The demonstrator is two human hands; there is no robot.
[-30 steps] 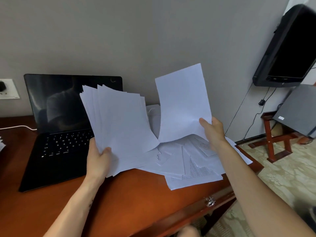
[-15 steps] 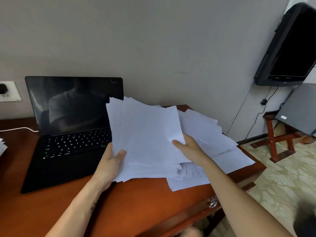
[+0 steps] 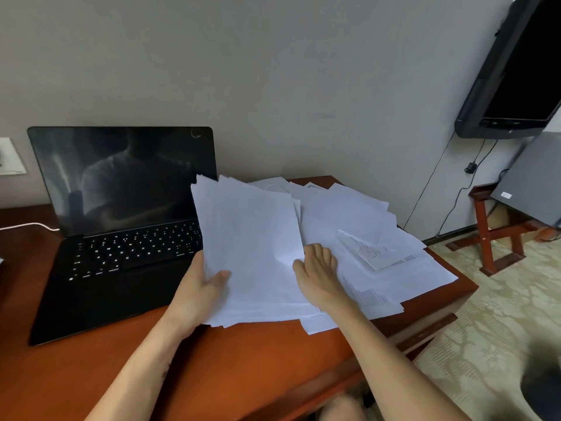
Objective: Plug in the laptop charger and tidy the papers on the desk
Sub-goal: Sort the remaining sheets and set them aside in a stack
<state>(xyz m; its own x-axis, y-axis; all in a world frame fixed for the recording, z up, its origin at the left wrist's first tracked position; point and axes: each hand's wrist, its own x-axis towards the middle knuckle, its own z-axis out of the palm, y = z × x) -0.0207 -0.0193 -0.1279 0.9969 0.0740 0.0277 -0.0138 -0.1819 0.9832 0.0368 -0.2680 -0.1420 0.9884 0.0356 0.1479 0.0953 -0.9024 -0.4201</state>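
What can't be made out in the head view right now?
Head view:
- Socket: cut off by the left edge; whether anything is plugged in cannot be told.
- Cable: runs off the left edge; its plug at the laptop is too small to see.
- Print on the loose sheets: too small to read.
- Right hand: its back hides whether it pinches a sheet.
- Left hand: fingers hidden behind the stack.
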